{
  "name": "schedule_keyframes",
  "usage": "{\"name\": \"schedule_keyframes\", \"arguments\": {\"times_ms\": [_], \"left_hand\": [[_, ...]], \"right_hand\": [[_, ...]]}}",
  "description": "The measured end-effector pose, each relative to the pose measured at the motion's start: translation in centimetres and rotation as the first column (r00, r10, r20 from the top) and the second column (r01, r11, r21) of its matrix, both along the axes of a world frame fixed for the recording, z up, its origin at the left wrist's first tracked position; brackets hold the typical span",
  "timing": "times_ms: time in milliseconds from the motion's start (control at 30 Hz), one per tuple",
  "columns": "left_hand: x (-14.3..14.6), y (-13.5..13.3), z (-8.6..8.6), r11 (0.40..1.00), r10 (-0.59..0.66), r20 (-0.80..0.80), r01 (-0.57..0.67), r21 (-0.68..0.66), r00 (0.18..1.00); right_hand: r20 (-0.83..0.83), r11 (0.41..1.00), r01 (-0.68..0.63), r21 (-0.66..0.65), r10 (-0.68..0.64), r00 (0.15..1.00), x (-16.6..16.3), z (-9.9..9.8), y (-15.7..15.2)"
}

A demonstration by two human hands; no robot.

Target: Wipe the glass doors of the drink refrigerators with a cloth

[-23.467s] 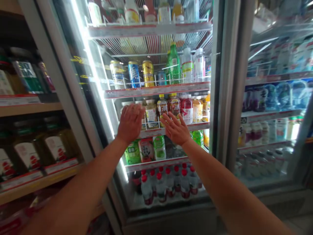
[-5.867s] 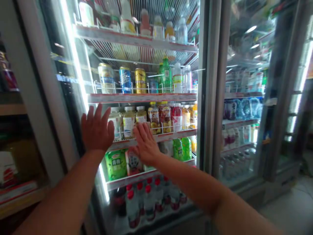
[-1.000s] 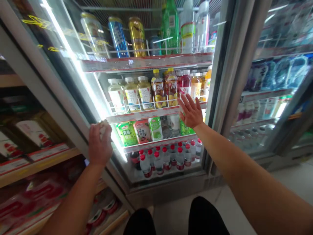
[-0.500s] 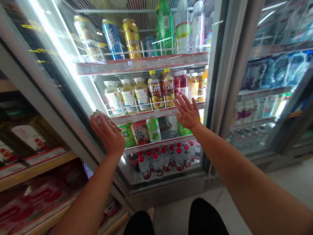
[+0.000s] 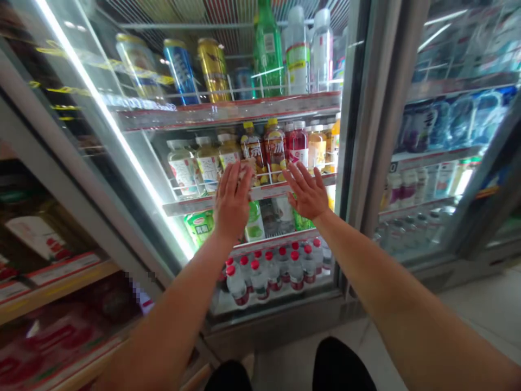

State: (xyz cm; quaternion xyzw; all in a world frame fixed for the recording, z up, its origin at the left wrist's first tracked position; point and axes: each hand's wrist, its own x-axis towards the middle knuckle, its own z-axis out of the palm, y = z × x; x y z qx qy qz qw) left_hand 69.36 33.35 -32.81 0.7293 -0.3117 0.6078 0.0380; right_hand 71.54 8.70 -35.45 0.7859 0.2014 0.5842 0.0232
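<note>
My left hand [image 5: 231, 203] lies flat on the glass door [image 5: 134, 179] of a drinks fridge, fingers stretched upward, pressing a small whitish cloth [image 5: 246, 169] that pokes out at the fingertips. My right hand [image 5: 307, 193] rests open on the same glass a little to the right, fingers spread, holding nothing. Behind the glass at hand height stands a row of juice and tea bottles [image 5: 277, 149].
Cans [image 5: 211, 68] and a green bottle [image 5: 266, 54] fill the shelf above; red-capped water bottles [image 5: 277, 271] stand at the bottom. The door's metal frame [image 5: 354, 136] separates a second fridge [image 5: 448, 136] on the right. Wooden shelves [image 5: 61, 271] with goods stand at the left.
My left hand has slid with the cloth from the door's lower left edge rightward and upward to the middle of the glass. The right hand stays flat on the glass.
</note>
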Motion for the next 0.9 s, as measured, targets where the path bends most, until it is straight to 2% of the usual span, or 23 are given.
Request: {"name": "schedule_keyframes", "arguments": {"times_ms": [67,133,167,233,367,400,467,533,567,633,700,767,833,900], "left_hand": [[-0.1,-1.2,-1.5,0.993,-0.065,-0.021,0.067,0.099,0.998],[-0.2,-1.9,-3.2,0.953,-0.116,-0.08,0.134,0.272,0.99],[-0.3,-2.1,-3.6,0.936,-0.127,-0.102,0.154,0.317,0.987],[-0.2,-2.3,-3.2,0.947,-0.134,-0.104,0.159,0.281,0.985],[0.1,-2.6,-0.9,0.988,-0.124,-0.024,0.126,0.086,0.992],[0.1,-2.7,-0.9,0.987,-0.121,-0.019,0.122,0.103,0.992],[0.0,-2.5,-1.6,0.959,-0.128,-0.035,0.133,0.25,0.991],[-0.2,-1.9,-2.1,0.893,-0.117,-0.068,0.135,0.43,0.991],[-0.3,-1.5,-2.0,0.869,-0.101,-0.074,0.124,0.479,0.992],[-0.4,-0.4,-0.9,0.893,-0.055,-0.048,0.071,0.445,0.997],[-0.4,0.6,0.6,0.959,-0.009,0.017,0.004,0.285,1.0],[-0.4,1.4,1.1,0.992,0.038,0.077,-0.047,0.116,0.996],[-0.7,2.2,-0.4,0.996,0.052,0.083,-0.058,0.067,0.995],[-1.0,3.1,-3.1,0.979,0.007,0.039,-0.015,0.204,0.999]], "right_hand": [[0.018,1.0,-0.003,-0.002,0.003,1.0,0.1,0.0,0.0],[0.047,1.0,-0.004,-0.007,0.005,0.999,0.1,-0.1,0.0],[0.055,1.0,-0.003,-0.008,0.004,0.998,0.1,-0.1,0.0],[0.048,1.0,-0.002,-0.008,0.003,0.999,0.1,-0.1,0.0],[0.01,1.0,-0.012,0.002,0.012,1.0,0.1,0.0,0.0],[0.017,1.0,-0.014,0.003,0.014,1.0,0.1,0.0,0.0],[0.039,1.0,-0.015,-0.001,0.015,0.999,0.1,-0.1,0.0],[0.057,1.0,-0.012,-0.008,0.012,0.998,0.2,-0.1,0.0],[0.063,1.0,-0.009,-0.01,0.01,0.998,0.2,-0.1,0.0],[0.076,1.0,-0.004,-0.012,0.005,0.997,0.2,-0.1,0.0],[0.084,1.0,-0.004,-0.011,0.005,0.996,0.2,-0.1,0.0],[0.082,1.0,-0.011,-0.005,0.011,0.997,0.2,-0.1,0.0],[0.08,1.0,-0.02,-0.003,0.02,0.997,0.2,-0.1,0.0],[0.074,1.0,-0.024,-0.001,0.024,0.997,0.2,-0.2,0.0]]}}
